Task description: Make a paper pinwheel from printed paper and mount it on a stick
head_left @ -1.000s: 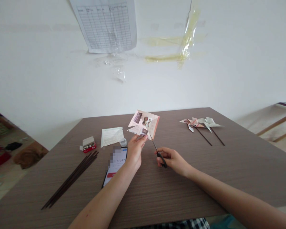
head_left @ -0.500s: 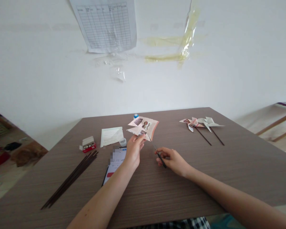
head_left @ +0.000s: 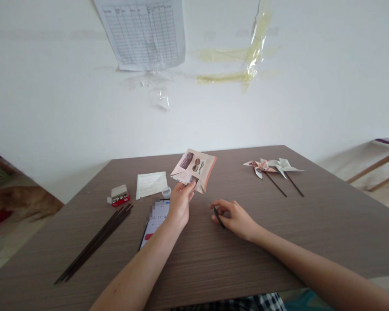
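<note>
My left hand (head_left: 180, 203) pinches the lower corner of a square printed paper (head_left: 194, 167) and holds it tilted above the brown table (head_left: 311, 233). Just to its right, my right hand (head_left: 235, 218) grips a pair of black-handled scissors (head_left: 214, 207) whose thin blades point up and left toward the paper's lower edge. A phone (head_left: 155, 220) with a lit screen lies under my left wrist.
A bundle of dark sticks (head_left: 95, 242) lies at the left. A small red and white box (head_left: 119, 195), a white folded sheet (head_left: 151, 184) and a small clear cap (head_left: 166, 192) sit behind the phone. Two finished paper pinwheels (head_left: 272, 168) on sticks lie at the right.
The paper has turned a little in my left hand, dipping flatter and then rising again. The scissors have drawn slightly back and down from the paper's edge.
</note>
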The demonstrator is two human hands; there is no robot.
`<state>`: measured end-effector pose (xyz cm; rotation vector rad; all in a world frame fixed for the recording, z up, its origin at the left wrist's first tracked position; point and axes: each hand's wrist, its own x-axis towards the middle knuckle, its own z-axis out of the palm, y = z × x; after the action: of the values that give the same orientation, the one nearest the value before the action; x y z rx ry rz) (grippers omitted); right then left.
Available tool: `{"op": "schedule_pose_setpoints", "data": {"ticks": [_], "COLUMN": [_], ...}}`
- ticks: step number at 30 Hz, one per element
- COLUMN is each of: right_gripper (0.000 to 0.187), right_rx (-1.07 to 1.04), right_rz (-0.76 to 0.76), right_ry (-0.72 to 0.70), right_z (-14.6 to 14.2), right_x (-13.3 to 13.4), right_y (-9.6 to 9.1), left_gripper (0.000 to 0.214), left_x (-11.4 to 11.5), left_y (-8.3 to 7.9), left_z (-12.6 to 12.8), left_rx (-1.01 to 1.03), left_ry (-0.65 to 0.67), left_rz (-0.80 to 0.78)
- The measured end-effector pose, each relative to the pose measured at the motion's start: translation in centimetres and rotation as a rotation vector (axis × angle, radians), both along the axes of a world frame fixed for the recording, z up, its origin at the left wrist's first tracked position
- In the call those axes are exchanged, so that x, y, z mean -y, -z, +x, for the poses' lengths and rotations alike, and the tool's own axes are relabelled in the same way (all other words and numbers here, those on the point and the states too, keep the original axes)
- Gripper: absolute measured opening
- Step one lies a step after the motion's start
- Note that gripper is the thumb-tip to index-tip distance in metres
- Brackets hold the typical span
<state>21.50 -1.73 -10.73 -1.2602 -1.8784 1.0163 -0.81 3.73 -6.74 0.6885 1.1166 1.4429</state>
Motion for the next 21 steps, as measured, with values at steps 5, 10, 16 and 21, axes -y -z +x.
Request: {"op": "schedule_pose_setpoints", "data": {"ticks": [5,10,16,21], "right_gripper": [0.032,0.035,0.051,0.062], "right_rx": [-0.098,-0.185,-0.26,-0.29], "right_rz": [-0.042,-0.078,-0.138,-0.161], "right_ry": [-0.034,-0.044,-0.028,-0.02], "right_z": [0.0,0.0,0.0,-0.1], "right_x": [-0.1,-0.2,-0.1,0.1], "right_y": [0.1,0.3,0.2,-0.2], "left_gripper": [0.057,0.061,0.062,0.059], "left_x": [0.3,0.5,0.6,0.7], "left_y": [0.1,0.5,0.7,0.5], "left_z": [0.3,0.6,1.0,1.1], "left_rx": [0.004,-0.013,-0.008,0.004], "left_ry": [0.03,0.05,0.051,0.037], "left_rz": [0.042,0.065,0.072,0.065]}}
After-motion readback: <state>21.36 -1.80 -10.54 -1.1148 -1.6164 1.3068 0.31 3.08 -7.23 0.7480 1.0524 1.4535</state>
